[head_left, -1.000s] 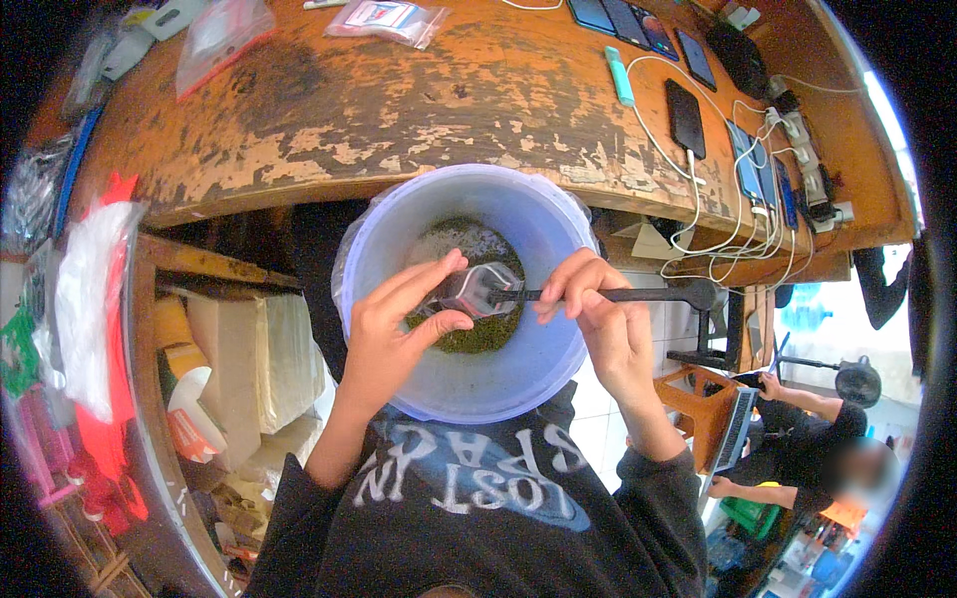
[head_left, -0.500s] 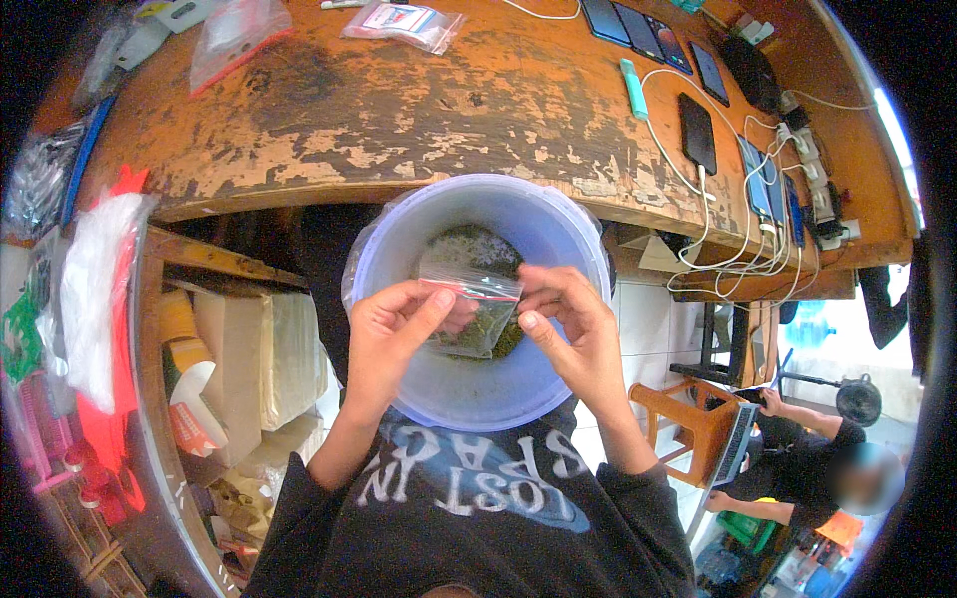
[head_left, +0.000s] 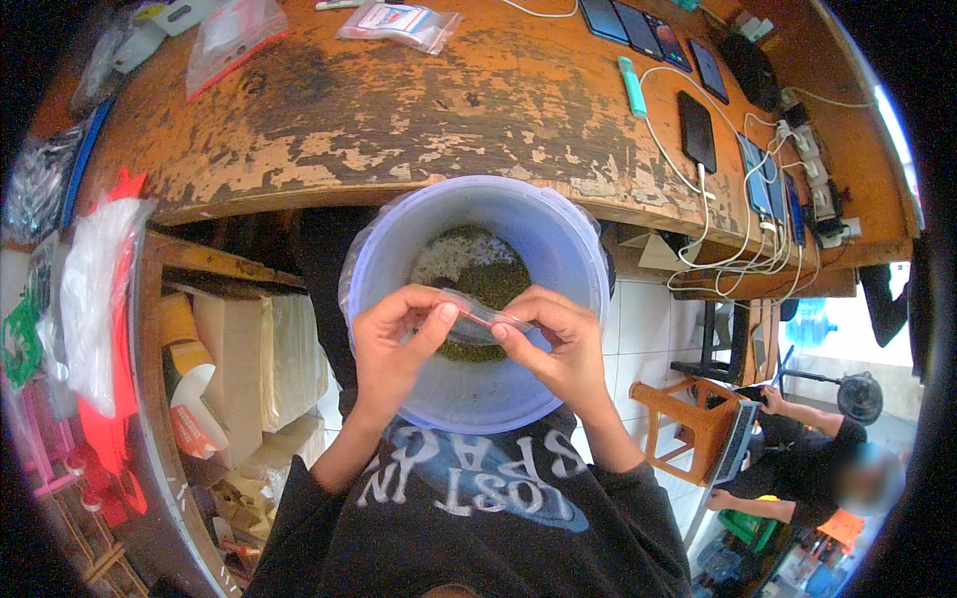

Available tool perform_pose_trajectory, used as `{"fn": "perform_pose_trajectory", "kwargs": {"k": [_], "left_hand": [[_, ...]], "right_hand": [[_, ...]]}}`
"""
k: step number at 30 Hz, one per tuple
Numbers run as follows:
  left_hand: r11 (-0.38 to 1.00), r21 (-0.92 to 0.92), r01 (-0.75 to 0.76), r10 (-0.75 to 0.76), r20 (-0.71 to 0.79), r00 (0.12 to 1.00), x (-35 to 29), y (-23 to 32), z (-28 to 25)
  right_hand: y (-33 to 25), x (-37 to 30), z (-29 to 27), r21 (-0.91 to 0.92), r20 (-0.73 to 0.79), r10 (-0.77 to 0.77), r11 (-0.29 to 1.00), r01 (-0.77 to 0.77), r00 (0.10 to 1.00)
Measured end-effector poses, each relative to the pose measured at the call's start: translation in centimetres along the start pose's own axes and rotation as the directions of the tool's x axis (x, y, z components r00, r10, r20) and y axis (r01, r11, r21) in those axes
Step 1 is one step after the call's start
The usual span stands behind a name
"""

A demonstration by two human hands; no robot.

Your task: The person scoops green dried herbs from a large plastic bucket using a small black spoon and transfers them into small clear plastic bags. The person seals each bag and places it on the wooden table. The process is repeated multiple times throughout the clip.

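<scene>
A small clear zip bag [head_left: 477, 312] with a red strip along its mouth is stretched between my two hands, above the bucket. My left hand [head_left: 397, 334] pinches one end between thumb and fingers. The other end is pinched by my right hand [head_left: 560, 339]. The bag is tilted, so most of its body is hard to make out. Below it stands a pale violet-white bucket [head_left: 478, 399], and a dark greenish, grainy material [head_left: 498, 264] covers its bottom. Whether the bag holds anything I cannot tell.
A worn wooden table [head_left: 419, 130] lies beyond the bucket, with phones [head_left: 696, 130] and white charging cables at right. Zip bags [head_left: 399, 24] lie along its far side. Plastic bags [head_left: 95, 299] sit at left. Another person [head_left: 797, 468] is at lower right, near an orange stool [head_left: 688, 429].
My right fingers have closed on the right end of the zip bag. The bag has turned from hanging flat to a tilted, narrow strip.
</scene>
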State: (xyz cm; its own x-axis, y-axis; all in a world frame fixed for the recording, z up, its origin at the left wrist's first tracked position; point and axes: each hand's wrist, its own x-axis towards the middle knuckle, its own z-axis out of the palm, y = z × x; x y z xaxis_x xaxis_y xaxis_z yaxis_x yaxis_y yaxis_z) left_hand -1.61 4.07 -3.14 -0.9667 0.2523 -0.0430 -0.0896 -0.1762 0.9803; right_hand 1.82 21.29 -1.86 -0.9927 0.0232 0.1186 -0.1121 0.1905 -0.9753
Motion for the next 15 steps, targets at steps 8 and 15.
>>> {"fn": "perform_pose_trajectory", "kwargs": {"k": [8, 15], "left_hand": [[0.984, 0.126, -0.125, 0.123, 0.024, 0.992, -0.1, -0.3, 0.5], [0.969, 0.219, -0.118, 0.118, 0.013, 0.993, -0.5, -0.4, 1.3]], "right_hand": [[0.0, 0.5, 0.4, -0.013, 0.011, -0.054, 0.998, 0.054, 0.998], [0.4, 0.4, 0.5, 0.020, 0.003, -0.117, 0.993, 0.117, 0.993]]}}
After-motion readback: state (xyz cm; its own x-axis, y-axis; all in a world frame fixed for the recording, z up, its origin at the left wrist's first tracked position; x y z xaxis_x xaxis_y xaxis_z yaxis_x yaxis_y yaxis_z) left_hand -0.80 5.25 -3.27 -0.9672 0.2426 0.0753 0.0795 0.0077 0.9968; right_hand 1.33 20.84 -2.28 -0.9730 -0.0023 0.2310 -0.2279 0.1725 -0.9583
